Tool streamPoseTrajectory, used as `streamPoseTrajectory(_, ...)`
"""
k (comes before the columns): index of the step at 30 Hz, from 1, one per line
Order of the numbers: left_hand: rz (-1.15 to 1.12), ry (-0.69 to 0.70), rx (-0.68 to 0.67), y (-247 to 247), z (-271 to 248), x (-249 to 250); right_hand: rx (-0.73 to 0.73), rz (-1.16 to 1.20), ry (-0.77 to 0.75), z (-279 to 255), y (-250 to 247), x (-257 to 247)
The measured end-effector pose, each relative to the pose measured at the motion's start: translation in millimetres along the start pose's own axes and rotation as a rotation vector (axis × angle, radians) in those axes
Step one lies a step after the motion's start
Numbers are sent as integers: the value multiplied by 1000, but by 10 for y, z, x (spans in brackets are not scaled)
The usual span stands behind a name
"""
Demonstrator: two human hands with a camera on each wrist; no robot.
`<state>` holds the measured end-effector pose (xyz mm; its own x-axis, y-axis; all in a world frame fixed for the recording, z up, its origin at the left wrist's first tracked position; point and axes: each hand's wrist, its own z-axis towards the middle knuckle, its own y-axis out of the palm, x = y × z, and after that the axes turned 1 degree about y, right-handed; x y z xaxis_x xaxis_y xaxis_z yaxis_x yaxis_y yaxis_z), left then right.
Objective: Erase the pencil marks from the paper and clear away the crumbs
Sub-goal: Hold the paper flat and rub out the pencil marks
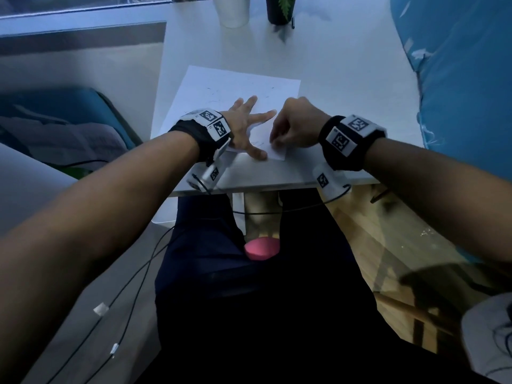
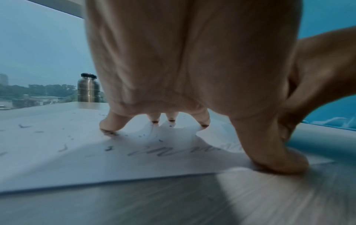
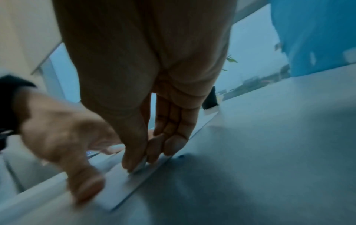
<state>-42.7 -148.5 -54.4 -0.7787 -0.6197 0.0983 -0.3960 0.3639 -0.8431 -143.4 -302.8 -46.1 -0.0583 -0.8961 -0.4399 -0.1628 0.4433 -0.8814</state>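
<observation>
A white sheet of paper (image 1: 235, 84) lies on the white table (image 1: 346, 106), with grey pencil scribbles (image 2: 173, 152) and dark eraser crumbs (image 2: 23, 126) on it. My left hand (image 1: 249, 128) is spread flat on the sheet's near part, fingertips (image 2: 113, 129) and thumb pressing it down. My right hand (image 1: 273, 141) is curled just to its right, over the paper's near right corner. Its thumb and fingers pinch a small whitish eraser (image 3: 141, 165) against the sheet. Most of the eraser is hidden by the fingers.
A white cup (image 1: 232, 9) and a black plant pot (image 1: 278, 9) stand at the table's far end, and a steel bottle (image 2: 88, 88) shows there too. A blue cover (image 1: 457, 79) borders the table's right side. The near table edge (image 1: 277, 184) lies just under my wrists.
</observation>
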Motion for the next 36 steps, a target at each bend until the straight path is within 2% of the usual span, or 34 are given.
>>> streamPoseTrajectory(4, 12, 19, 14, 44, -29, -27, 173, 135, 154, 74, -131, 232)
streamPoseTrajectory(7, 109, 68, 102, 72, -84, -53, 149, 106, 161, 79, -98, 243)
streamPoseTrajectory(10, 87, 236, 314, 140, -186, -23, 162, 16, 114, 97, -38, 255)
streamPoseTrajectory(11, 61, 338, 327, 183, -228, 15, 172, -18, 100, 102, -21, 262)
streamPoseTrajectory(13, 65, 563, 240, 317, -275, 97, 178, -52, 81, 117, -10, 272)
streamPoseTrajectory(14, 95, 630, 166, 385, -280, 111, 166, -60, 77, 120, -12, 271)
streamPoseTrajectory(15, 119, 637, 106, 429, -269, 89, 149, -70, 74, 132, -20, 272)
streamPoseTrajectory(16, 125, 586, 80, 443, -245, 31, 130, -81, 75, 138, -34, 266)
streamPoseTrajectory(19, 107, 291, 107, 338, -159, -211, 101, -100, 100, 156, -70, 258)
streamPoseTrajectory(21, 109, 172, 106, 225, -123, -363, 90, -98, 116, 161, -93, 232)
streamPoseTrajectory(25, -12, 193, 62, 67, -86, -466, 172, -122, 129, 151, -34, 174)
streamPoseTrajectory(27, -29, 176, 104, 45, -51, -455, 200, -58, 97, 127, 58, 121)
streamPoseTrajectory(31, 35, 78, 192, 25, 9, -349, 247, 26, 117, 132, 82, 158)
streamPoseTrajectory(35, 145, -96, 279, -94, 65, -200, 263, 126, 153, 219, -20, 243)
streamPoseTrajectory(36, 122, -84, 291, -119, 104, -182, 253, 131, 151, 245, -34, 245)
